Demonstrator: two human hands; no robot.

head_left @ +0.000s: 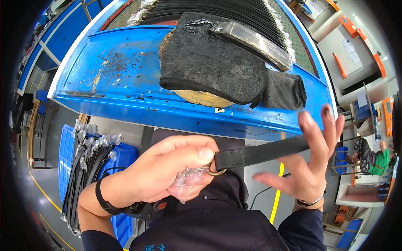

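Observation:
My left hand [167, 167] grips the end of a black belt [259, 154] at its brass ring buckle [216, 170], with a crumpled clear plastic bag [187, 182] bunched under the fingers. The belt runs right and slightly up to my right hand [312, 157]. That hand is spread flat, fingers apart, and the strap lies against its fingers. Both hands hover in front of the blue workbench [125, 71].
On the bench lies a black cloth [213, 62] over a yellowish round pad [205, 98], with a bagged belt [251, 42] on top and a row of black belts [217, 10] behind. A blue crate [67, 154] at lower left holds several bagged belts [88, 167]. A seated person [370, 157] is far right.

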